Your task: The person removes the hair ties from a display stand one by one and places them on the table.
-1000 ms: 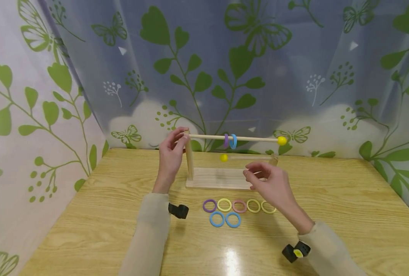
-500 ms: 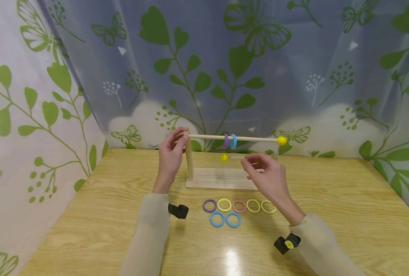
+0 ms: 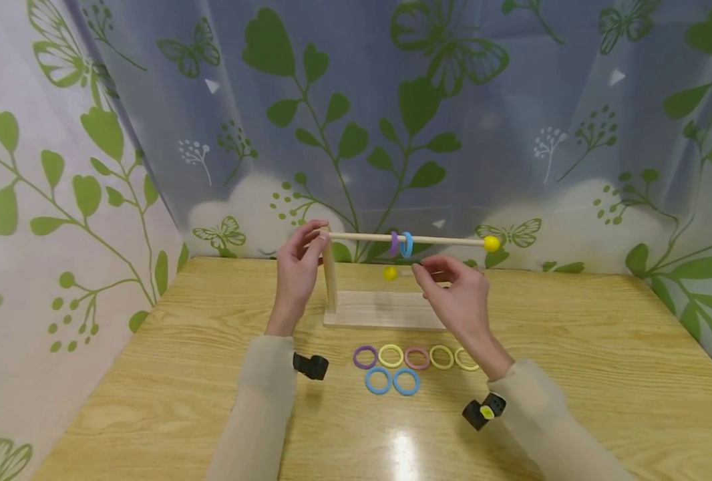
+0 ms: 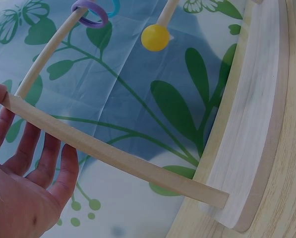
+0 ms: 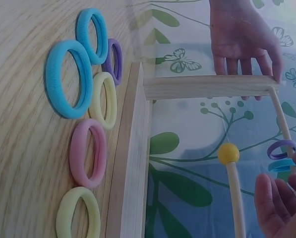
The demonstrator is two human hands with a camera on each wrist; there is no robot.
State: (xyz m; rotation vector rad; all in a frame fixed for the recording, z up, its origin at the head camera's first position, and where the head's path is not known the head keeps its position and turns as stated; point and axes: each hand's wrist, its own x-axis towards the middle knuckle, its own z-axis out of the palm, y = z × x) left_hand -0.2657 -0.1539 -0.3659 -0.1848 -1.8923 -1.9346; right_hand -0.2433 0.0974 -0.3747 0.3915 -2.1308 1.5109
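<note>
A wooden stand holds an upper rod tipped by a yellow ball. Around the rod's middle hang a purple hair tie and a blue hair tie, side by side. My left hand grips the top of the left post, thumb on one side and fingers behind. Just below and right of the blue tie is my right hand, its fingers loosely bent and a gap between thumb and fingers. In the right wrist view its fingertips come close to that tie.
On the table before the stand lie several hair ties: purple, pink, yellow and blue. A lower rod with a yellow ball points left beneath the upper one. A patterned curtain hangs behind.
My right hand has moved left and up, from over the stand's right part to just beneath the blue hair tie. My left hand stays on the post.
</note>
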